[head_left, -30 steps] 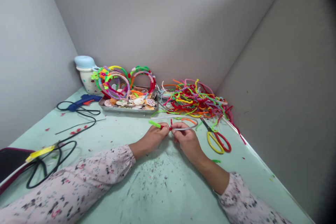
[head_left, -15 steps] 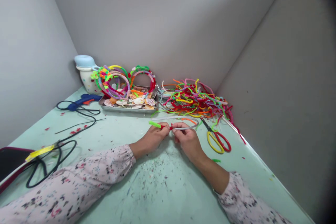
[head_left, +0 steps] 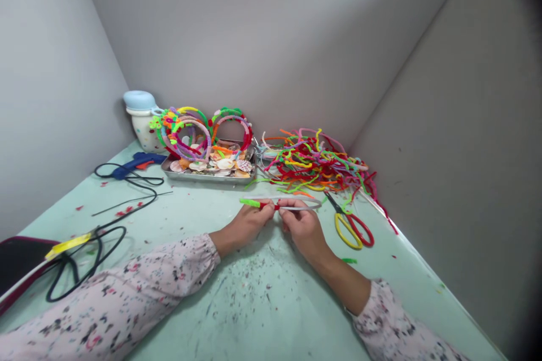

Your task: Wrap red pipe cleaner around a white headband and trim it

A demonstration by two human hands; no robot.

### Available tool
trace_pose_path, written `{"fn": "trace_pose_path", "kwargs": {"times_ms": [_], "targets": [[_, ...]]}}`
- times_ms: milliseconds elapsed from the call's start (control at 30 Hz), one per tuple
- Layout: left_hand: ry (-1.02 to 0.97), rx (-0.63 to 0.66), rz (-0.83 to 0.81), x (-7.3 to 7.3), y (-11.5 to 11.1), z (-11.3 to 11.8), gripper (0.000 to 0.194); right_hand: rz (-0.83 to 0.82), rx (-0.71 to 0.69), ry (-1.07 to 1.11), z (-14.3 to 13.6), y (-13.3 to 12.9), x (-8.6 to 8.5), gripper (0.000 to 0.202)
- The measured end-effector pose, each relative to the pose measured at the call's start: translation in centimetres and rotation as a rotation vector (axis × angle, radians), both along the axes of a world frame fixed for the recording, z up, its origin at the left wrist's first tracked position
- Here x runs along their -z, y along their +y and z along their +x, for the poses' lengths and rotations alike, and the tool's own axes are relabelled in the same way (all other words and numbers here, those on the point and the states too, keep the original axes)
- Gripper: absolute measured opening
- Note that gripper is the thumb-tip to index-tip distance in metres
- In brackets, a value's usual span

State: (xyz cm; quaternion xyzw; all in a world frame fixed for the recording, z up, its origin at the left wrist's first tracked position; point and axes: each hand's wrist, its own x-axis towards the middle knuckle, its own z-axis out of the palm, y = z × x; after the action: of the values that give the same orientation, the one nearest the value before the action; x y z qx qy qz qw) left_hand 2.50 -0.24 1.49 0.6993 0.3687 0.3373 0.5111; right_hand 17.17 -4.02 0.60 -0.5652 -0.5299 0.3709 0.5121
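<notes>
A thin grey headband (head_left: pixel 314 203) is held low over the table, its curve toward the right. Near its left end it is wrapped in bright green pipe cleaner (head_left: pixel 249 202), followed by a short red stretch (head_left: pixel 265 205). My left hand (head_left: pixel 253 220) is closed, pinching the band at the red wrapping. Just beside it, my right hand (head_left: pixel 301 227) is also closed, its thumb and finger on the band where the red ends. A small red tip shows between the hands. Scissors (head_left: pixel 351 228) with one yellow and one red handle lie right of my right hand.
Behind my hands, a metal tray (head_left: pixel 207 177) holds shells and finished colourful headbands (head_left: pixel 192 130). A tangled pile of pipe cleaners (head_left: pixel 317 161) lies at back right. To the left are a blue glue gun (head_left: pixel 131 166), black cable (head_left: pixel 99 265) and a lidded cup (head_left: pixel 144 124).
The headband has tilted slightly, so its loop looks flatter and an orange strip seen inside it now shows above its far edge. Both hands keep their pinch in nearly the same place.
</notes>
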Motion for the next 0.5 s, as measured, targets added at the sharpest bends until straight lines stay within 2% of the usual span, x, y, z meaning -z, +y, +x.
{"fn": "trace_pose_path", "kwargs": {"times_ms": [500], "targets": [[0.015, 0.009, 0.025, 0.67, 0.27, -0.05, 0.029, -0.005, -0.009, -0.028, 0.24, 0.10, 0.27, 0.021]]}}
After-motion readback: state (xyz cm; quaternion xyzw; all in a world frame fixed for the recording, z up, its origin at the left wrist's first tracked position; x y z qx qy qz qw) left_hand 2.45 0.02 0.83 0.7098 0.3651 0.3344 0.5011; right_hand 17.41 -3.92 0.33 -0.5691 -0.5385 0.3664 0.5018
